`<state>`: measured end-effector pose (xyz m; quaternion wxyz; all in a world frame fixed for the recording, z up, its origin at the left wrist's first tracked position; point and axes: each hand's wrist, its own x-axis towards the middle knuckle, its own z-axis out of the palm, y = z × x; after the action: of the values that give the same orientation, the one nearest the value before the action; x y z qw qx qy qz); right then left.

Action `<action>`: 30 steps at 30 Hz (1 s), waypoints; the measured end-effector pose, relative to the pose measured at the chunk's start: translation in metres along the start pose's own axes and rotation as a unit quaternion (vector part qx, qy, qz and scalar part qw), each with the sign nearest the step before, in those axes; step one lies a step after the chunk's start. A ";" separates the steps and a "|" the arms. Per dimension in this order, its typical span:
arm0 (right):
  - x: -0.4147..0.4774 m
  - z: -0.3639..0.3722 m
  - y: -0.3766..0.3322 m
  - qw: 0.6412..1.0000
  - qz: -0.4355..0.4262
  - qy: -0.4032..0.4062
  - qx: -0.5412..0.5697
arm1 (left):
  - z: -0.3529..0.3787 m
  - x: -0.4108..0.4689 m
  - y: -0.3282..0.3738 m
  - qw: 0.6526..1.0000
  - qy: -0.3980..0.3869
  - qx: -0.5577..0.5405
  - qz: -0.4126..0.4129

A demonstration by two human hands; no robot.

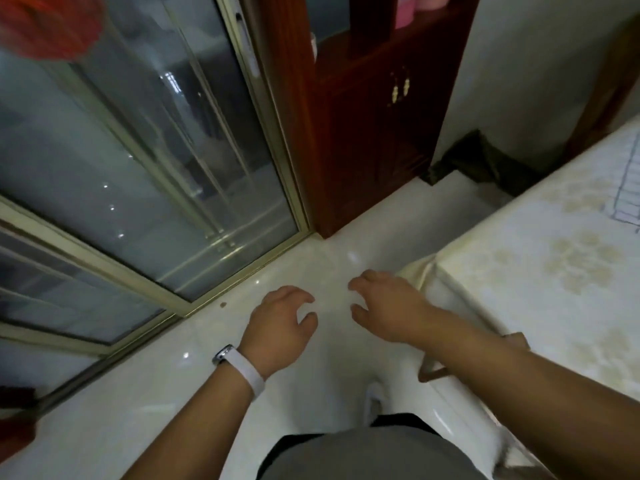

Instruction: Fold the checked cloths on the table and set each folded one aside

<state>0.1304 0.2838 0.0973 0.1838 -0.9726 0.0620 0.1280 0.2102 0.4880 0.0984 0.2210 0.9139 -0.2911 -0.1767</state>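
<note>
Left hand (280, 323) and right hand (388, 306) are hovering side by side over the pale floor (145, 403), fingers loosely curled, gripping nothing. White-strapped watch (239, 367) is sitting on left wrist. Checked cloth (628, 188) is lying on the floral-covered table (554, 271), well apart from both hands.

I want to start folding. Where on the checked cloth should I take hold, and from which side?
Probably the corner of the checked cloth nearest you, the only part in view; it lies flat on the table. Pinch it from above with the right hand, the nearer, empty one.
</note>
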 end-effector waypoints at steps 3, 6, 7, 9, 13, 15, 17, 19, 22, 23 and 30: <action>0.017 -0.029 0.022 1.000 0.021 0.011 0.000 | -0.005 0.048 0.017 0.999 -0.008 0.022 0.023; 0.035 -0.047 0.046 0.999 0.051 0.002 0.004 | -0.010 0.093 0.028 0.998 -0.026 0.039 0.043; 0.041 -0.051 0.056 0.998 0.063 0.001 0.006 | -0.010 0.108 0.030 0.997 -0.035 0.041 0.048; 0.052 -0.057 0.073 0.996 0.087 0.002 0.009 | -0.012 0.134 0.036 0.997 -0.053 0.033 0.054; 0.076 -0.063 0.094 0.990 0.139 -0.006 0.026 | -0.010 0.187 0.042 0.993 -0.085 0.024 0.078; 0.093 -0.068 0.106 0.986 0.164 -0.012 0.028 | -0.008 0.221 0.043 0.990 -0.110 0.026 0.089; 0.114 -0.076 0.119 0.980 0.194 -0.010 0.035 | -0.009 0.260 0.045 0.984 -0.124 0.034 0.123; 0.138 -0.086 0.131 0.972 0.231 -0.001 0.041 | -0.013 0.302 0.048 0.976 -0.145 0.049 0.156; 0.176 -0.104 0.141 0.960 0.275 0.011 0.045 | -0.026 0.365 0.055 0.962 -0.163 0.075 0.207; 0.188 -0.111 0.143 0.957 0.288 0.012 0.047 | -0.032 0.386 0.058 0.959 -0.161 0.073 0.222; 0.247 -0.149 0.153 0.929 0.360 0.062 0.061 | -0.058 0.496 0.083 0.928 -0.182 0.088 0.312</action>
<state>0.3755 0.0687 0.1123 0.1801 -0.8777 0.4271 0.1214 0.5797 0.1425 0.0928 0.1265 0.7449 -0.6111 -0.2360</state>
